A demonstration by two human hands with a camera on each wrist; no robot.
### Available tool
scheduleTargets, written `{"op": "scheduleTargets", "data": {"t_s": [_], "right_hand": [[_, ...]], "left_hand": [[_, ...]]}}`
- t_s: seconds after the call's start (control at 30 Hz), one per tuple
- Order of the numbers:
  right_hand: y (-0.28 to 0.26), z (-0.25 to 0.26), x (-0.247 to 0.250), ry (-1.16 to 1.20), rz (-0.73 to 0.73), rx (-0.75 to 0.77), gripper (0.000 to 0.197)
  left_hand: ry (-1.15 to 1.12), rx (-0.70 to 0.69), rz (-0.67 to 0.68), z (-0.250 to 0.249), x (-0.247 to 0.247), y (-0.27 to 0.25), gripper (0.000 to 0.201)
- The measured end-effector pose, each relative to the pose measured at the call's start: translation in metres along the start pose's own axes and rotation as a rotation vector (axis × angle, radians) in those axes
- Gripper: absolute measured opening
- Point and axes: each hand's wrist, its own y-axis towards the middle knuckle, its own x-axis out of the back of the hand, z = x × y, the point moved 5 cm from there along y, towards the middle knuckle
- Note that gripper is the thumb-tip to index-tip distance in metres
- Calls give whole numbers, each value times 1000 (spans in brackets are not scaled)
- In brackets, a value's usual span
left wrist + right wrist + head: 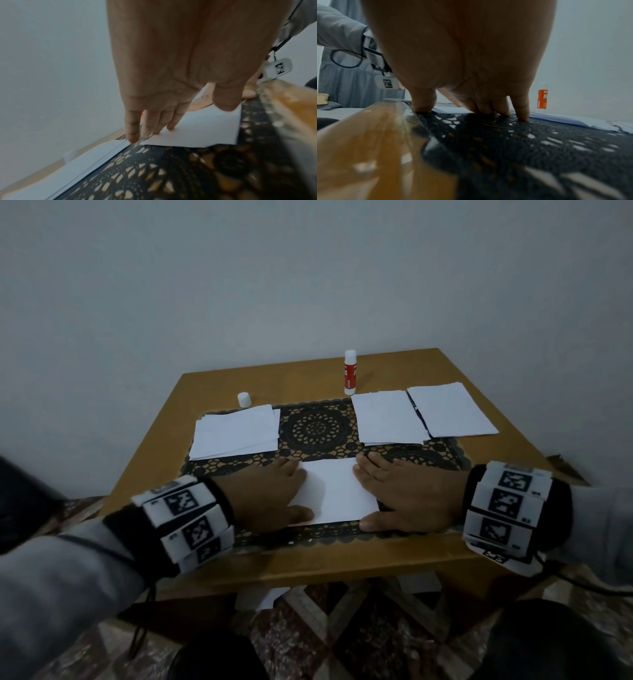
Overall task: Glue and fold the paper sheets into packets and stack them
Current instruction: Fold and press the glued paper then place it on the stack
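Head view. My left hand (270,494) lies flat, fingers straight, pressing the left end of the folded paper (334,491); my right hand (407,494) lies flat on its right end, thumb at the near corner. Neither hand grips anything. The paper sits on the black lace mat (317,426) at the 6 o'clock edge of the wooden table (150,446). One stack of sheets (236,431) lies at 10 o'clock from the paper; two more stacks (388,417) (450,414) lie at 1 and 2 o'clock. The glue stick (350,373) stands upright at 12 o'clock, uncapped it seems; the white cap (244,399) stands apart at 11 o'clock.

Left wrist view. My left fingers (147,125) are extended, tips down on the paper (202,129), thumb on its near edge. The stack of sheets (96,157) lies at 7 o'clock.

Right wrist view. My right fingers (520,106) are straight, tips pressed to the mat (539,146) and the paper's edge (450,108). The glue stick (542,99) stands at 3 o'clock.
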Motion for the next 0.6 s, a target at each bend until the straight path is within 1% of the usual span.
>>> {"op": "scheduleTargets", "data": {"t_s": [0.1,0.13,0.23,0.33,0.47,0.6], "right_hand": [[-1,0,1,31,-3,1,91],[-2,0,2,48,-10,0,91],[-3,-2,8,98,-79,-4,87],[-4,-5,14,149,-160,-12,75],[-5,-5,14,155,-190,-11,67],[-6,-5,15,163,-225,-10,63]], "left_hand": [[-36,26,-144,11,12,17,80],[-53,40,-168,16,13,22,80],[-91,81,-158,25,16,32,74],[-147,103,-147,32,17,38,67],[-225,116,-134,34,19,40,60],[-270,99,-128,33,21,39,53]]}}
